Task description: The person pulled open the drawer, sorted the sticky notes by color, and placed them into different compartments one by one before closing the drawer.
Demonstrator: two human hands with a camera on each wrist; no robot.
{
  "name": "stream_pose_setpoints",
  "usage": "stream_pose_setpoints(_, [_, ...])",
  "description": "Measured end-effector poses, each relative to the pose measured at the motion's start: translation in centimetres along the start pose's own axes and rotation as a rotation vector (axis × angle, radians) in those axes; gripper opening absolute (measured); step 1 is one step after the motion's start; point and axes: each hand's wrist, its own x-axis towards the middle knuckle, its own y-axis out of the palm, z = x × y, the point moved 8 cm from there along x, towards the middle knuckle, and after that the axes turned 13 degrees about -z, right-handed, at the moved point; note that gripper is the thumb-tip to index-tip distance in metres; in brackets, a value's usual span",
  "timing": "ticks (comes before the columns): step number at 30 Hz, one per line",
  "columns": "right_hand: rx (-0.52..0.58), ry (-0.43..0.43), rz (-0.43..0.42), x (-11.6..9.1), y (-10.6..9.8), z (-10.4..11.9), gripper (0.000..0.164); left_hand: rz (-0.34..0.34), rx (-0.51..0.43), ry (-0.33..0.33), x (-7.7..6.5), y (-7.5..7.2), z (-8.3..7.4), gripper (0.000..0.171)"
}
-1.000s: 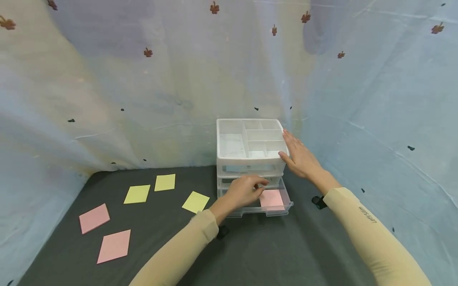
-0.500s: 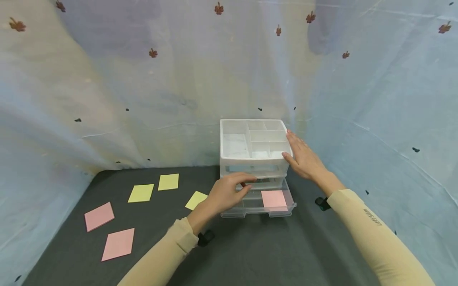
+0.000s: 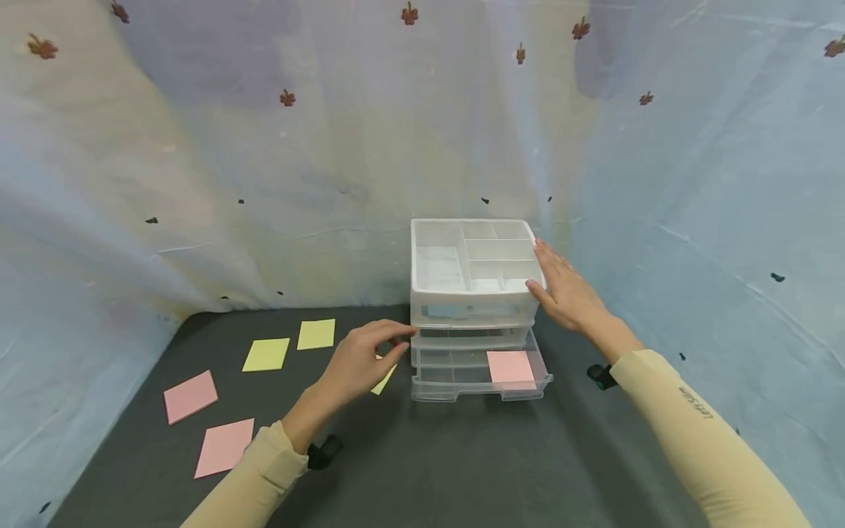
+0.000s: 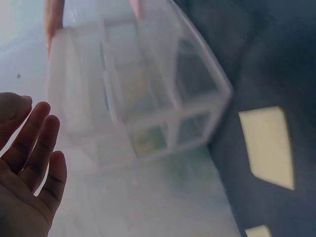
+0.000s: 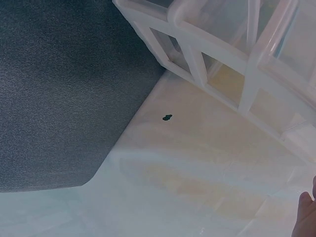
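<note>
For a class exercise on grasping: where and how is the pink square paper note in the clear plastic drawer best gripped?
I'd likely grip the pink square paper note by its left edge, coming from above and the left: it lies flat near the right wall of the pulled-out clear plastic drawer, with open space on its left.

The drawer unit (image 3: 475,299) looks smooth plastic, the notes (image 3: 316,334) matt paper, the tabletop (image 3: 488,462) cloth-like.

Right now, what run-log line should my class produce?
left hand: empty; right hand: against organizer; bottom drawer: open; pink note: inside drawer
</note>
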Motion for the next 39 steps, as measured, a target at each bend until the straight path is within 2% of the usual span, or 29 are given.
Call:
stream_pose_setpoints(7, [0.007, -0.007, -0.014, -0.2, -0.8, -0.3, 0.074, 0.018, 0.078, -0.054, -2.3, -2.7, 3.2, 0.031])
stream_pose_setpoints(13, [-0.009, -0.003, -0.008, -0.3, -0.6, -0.4, 0.075, 0.017, 0.145, -0.090, -5.0, -5.4, 6.2, 0.031])
stream_pose_setpoints(21, [-0.001, 0.006, -0.005, 0.1, -0.2, -0.4, 0.075, 0.103, 0.252, -0.183, -9.1, -8.5, 10.3, 0.034])
stream_pose_setpoints(28, [-0.003, -0.010, -0.013, 0.1, -0.1, -0.2, 0.075, 0.135, 0.290, -0.241, -12.5, -11.5, 13.0, 0.036])
stream_pose_setpoints(31, [0.005, -0.011, -0.016, 0.0, -0.1, -0.2, 0.075, 0.137, 0.308, -0.240, -13.7, -12.8, 13.6, 0.037])
stream_pose_setpoints(36, [0.005, -0.009, -0.018, 0.0, 0.0, -0.1, 0.075, 0.113, 0.377, -0.193, -15.6, -15.1, 14.5, 0.041])
stream_pose_setpoints(39, [0.000, -0.005, -0.018, 0.0, 0.1, -0.1, 0.075, 0.117, 0.437, -0.200, -16.8, -16.3, 15.4, 0.041])
